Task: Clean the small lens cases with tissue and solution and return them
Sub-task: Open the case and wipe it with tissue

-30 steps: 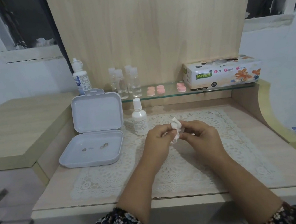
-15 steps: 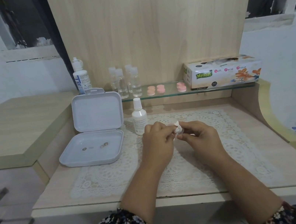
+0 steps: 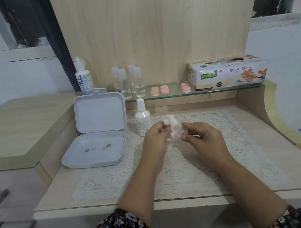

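**Two hands work a tissue against a small clear case at frame centre**

Two hands meet above the lace mat (image 3: 203, 166) in the middle of the frame. The left hand (image 3: 154, 139) curls its fingers round a crumpled white tissue (image 3: 171, 122), which bunches up above the knuckles. The right hand (image 3: 202, 135) pinches a small lens case (image 3: 184, 132) between thumb and fingertips; it looks pale and see-through, touching the tissue, and its exact shape is too blurred to tell.

Just left of the hands stands a white solution bottle (image 3: 142, 120) with a capped nozzle; its label print is too small to read. On the glass shelf (image 3: 174, 95) behind lie round pink lens cases (image 3: 159, 90) in pairs, beside four clear plastic vials (image 3: 129, 82). At the shelf's right end sits a cardboard tissue box (image 3: 229, 71) printed "Mysoft Soft Facial Tissue" with orange flowers. A taller bottle (image 3: 83, 77) at the upper left shows "EYE" in part.

At centre left, a smooth grey-white hinged box (image 3: 98, 136) lies open, a few small round pieces in its tray. The desk (image 3: 63, 188) is pale wood grain.
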The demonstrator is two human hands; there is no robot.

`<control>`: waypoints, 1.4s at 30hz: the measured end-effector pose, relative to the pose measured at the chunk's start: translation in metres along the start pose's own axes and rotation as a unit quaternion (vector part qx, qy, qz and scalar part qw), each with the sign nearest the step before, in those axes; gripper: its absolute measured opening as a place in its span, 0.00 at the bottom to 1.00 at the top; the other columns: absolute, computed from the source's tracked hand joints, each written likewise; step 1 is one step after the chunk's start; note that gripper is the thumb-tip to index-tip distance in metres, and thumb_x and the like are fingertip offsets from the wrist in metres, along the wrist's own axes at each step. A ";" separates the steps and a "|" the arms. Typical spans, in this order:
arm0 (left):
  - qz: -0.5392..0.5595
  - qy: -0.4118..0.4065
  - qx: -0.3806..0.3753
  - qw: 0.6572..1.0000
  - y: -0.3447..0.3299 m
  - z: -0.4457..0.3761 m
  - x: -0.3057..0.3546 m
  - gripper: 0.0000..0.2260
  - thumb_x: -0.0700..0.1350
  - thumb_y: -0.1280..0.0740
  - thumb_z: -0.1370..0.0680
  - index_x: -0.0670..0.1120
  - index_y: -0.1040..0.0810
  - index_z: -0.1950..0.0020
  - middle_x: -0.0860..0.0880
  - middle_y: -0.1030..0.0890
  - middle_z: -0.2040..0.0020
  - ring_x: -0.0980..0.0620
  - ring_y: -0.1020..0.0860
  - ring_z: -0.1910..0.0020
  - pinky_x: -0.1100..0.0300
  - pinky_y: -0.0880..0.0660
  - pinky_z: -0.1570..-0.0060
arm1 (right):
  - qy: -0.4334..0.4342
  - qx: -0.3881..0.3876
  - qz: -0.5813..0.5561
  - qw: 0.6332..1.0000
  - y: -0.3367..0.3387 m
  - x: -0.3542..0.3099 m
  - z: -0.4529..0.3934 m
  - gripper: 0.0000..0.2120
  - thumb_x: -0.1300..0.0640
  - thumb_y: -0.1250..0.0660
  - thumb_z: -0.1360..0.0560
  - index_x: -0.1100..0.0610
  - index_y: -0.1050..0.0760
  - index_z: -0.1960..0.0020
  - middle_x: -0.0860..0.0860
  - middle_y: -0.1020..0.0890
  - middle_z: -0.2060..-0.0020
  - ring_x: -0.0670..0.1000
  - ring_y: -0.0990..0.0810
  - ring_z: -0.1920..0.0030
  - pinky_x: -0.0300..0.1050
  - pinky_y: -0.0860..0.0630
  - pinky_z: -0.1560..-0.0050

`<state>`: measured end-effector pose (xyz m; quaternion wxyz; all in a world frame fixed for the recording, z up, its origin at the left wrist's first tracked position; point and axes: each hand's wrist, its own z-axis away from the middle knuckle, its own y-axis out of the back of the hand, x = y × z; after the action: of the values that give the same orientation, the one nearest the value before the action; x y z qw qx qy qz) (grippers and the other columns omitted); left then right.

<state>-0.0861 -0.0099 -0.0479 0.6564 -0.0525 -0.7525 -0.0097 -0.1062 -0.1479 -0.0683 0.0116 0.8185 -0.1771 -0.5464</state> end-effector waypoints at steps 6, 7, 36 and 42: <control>-0.155 -0.168 0.072 0.971 -0.001 -0.009 -0.014 0.14 0.40 0.32 0.24 0.61 0.20 0.55 0.54 0.25 0.57 0.49 0.28 0.49 0.59 0.31 0.46 | -0.035 -0.001 -0.044 0.998 -0.001 0.000 -0.001 0.20 0.66 0.28 0.28 0.46 0.23 0.42 0.44 0.17 0.55 0.35 0.19 0.56 0.27 0.25 0.54; -0.221 -0.193 0.062 0.954 -0.003 -0.010 -0.017 0.11 0.41 0.31 0.24 0.59 0.18 0.54 0.57 0.27 0.58 0.50 0.31 0.49 0.61 0.33 0.46 | -0.035 -0.003 -0.050 0.998 0.000 0.001 -0.001 0.19 0.66 0.28 0.28 0.48 0.22 0.43 0.45 0.16 0.56 0.37 0.18 0.55 0.29 0.24 0.53; -0.126 -0.047 0.018 0.991 0.002 -0.006 -0.013 0.07 0.41 0.33 0.23 0.44 0.20 0.61 0.50 0.22 0.66 0.56 0.27 0.69 0.61 0.31 0.66 | -0.042 0.015 -0.110 0.993 0.001 -0.004 0.000 0.17 0.69 0.27 0.30 0.48 0.19 0.51 0.42 0.15 0.60 0.41 0.17 0.56 0.31 0.23 0.55; -0.198 -0.046 0.070 0.977 -0.001 -0.008 -0.019 0.08 0.44 0.33 0.23 0.43 0.19 0.60 0.48 0.18 0.63 0.52 0.21 0.62 0.59 0.26 0.60 | -0.024 0.011 -0.082 0.996 0.002 -0.006 0.003 0.17 0.68 0.26 0.30 0.48 0.18 0.50 0.45 0.15 0.56 0.43 0.17 0.54 0.34 0.22 0.51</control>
<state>-0.0757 -0.0125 -0.0652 0.6082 0.1434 -0.7761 -0.0847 -0.1117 -0.1472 -0.0643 -0.0460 0.8173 -0.1157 -0.5627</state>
